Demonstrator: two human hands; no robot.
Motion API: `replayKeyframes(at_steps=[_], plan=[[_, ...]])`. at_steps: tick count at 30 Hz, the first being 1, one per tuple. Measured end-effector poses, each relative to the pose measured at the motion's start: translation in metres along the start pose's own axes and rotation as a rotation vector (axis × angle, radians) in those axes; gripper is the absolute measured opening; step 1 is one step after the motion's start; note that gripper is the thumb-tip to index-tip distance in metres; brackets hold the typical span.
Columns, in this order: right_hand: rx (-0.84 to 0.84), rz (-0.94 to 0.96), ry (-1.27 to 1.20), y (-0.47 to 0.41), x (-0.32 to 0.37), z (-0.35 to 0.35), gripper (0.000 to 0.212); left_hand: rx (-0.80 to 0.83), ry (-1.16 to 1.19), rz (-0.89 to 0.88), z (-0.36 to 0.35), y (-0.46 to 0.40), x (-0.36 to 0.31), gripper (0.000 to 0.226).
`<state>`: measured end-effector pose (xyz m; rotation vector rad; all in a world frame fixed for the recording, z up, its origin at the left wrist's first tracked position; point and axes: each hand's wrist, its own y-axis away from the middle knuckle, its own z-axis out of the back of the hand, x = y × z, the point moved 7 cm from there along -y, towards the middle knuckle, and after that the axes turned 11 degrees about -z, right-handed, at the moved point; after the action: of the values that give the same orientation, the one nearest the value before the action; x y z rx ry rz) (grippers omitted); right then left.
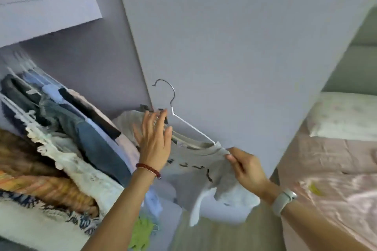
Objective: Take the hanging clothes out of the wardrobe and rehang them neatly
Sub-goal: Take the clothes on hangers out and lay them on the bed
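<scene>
Because the grey T-shirt (195, 169) at lower centre is light, soft knit draped on a thin white wire hanger (183, 120), it will slide off easily. Right hand (244, 167) pinches its shoulder seam; left hand (155, 140), fingers spread, hovers near the collar. Best hold: the hanger's neck below the hook.

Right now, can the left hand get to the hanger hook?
Probably yes. The left hand is open at the shirt collar, just below the hook, with nothing between them.
</scene>
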<state>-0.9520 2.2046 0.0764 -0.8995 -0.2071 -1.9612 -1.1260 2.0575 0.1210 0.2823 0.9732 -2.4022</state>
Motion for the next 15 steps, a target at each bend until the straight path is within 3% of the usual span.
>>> replayKeyframes(at_steps=[3, 7, 12, 15], plan=[[-0.053, -0.131, 0.098, 0.05, -0.054, 0.044, 0.03, 0.105, 0.054, -0.153, -0.045, 0.005, -0.055, 0.033], [-0.117, -0.363, 0.221, 0.115, -0.123, 0.092, 0.023, 0.308, 0.267, -0.223, -0.111, 0.048, -0.128, 0.026], [-0.008, -0.55, 0.219, 0.199, -0.18, 0.125, 0.03, 0.525, 0.459, -0.364, -0.182, 0.085, -0.246, 0.012], [-0.095, -0.664, 0.111, 0.246, -0.214, 0.157, 0.024, 0.607, 0.493, -0.431, -0.219, 0.088, -0.32, 0.016]])
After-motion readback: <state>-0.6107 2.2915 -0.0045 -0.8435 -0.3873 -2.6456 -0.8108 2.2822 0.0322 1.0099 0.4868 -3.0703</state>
